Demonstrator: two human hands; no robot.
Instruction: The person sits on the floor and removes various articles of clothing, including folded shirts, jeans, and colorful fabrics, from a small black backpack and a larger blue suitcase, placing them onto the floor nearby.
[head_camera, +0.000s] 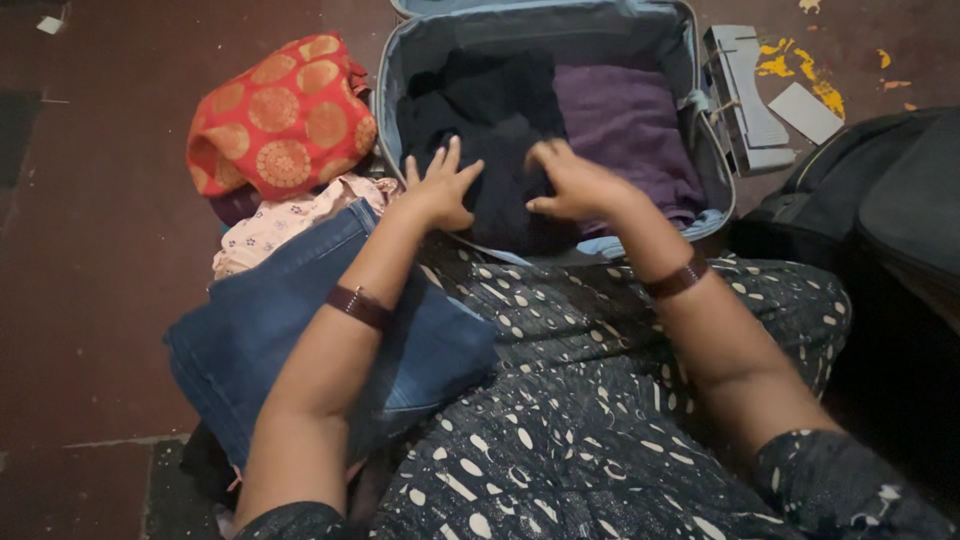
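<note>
An open light-blue suitcase lies on the floor in front of me. Inside it, a folded black garment fills the left half and a purple folded cloth the right. My left hand rests flat on the black garment's near left edge, fingers spread. My right hand presses on the same garment near the middle, fingers curled down onto the fabric beside the purple cloth. Both wrists wear dark brown bands.
Folded blue jeans lie under my left forearm, over a pale floral cloth and next to a red cloth with gold circles. A black bag sits at right. A grey flat device lies beside the suitcase.
</note>
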